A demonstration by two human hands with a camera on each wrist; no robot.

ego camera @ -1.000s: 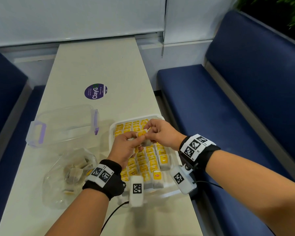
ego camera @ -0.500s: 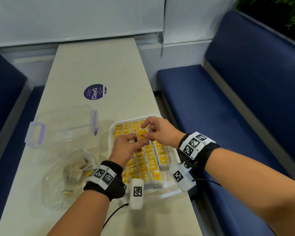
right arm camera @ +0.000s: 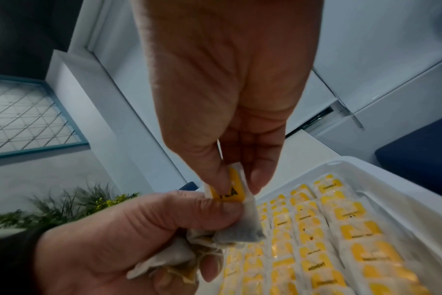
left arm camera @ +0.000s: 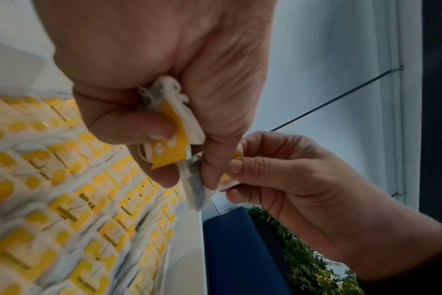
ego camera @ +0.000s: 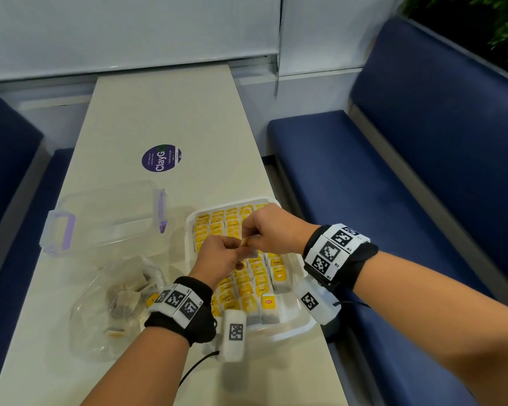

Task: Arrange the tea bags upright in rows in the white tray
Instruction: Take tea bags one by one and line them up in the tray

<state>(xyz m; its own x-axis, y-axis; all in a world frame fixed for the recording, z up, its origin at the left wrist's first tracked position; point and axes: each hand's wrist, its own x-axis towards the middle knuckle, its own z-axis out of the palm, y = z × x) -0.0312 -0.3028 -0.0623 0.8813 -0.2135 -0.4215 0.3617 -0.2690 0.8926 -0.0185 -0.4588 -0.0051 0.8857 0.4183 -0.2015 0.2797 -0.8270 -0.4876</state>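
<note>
Above the white plastic tray (ego camera: pixel 301 328), both hands work one soft paper tea bag (right arm camera: pixel 242 217) with a yellow tag.

The left hand (ego camera: pixel 217 256) has its grip curled round a small bunch of bags; the right hand (ego camera: pixel 272 231) pinches the single bag's top edge at the tag. The tray sits on the pale surface (ego camera: pixel 165 112), its rows nearly full. The bag looks light, limp and tearable, so it is best held by the stiffer tag edge.

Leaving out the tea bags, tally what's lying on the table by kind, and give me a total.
White plastic tray: 1
Clear plastic container with purple latches: 1
Clear plastic bag: 1
Round purple sticker: 1
Total: 4
</note>
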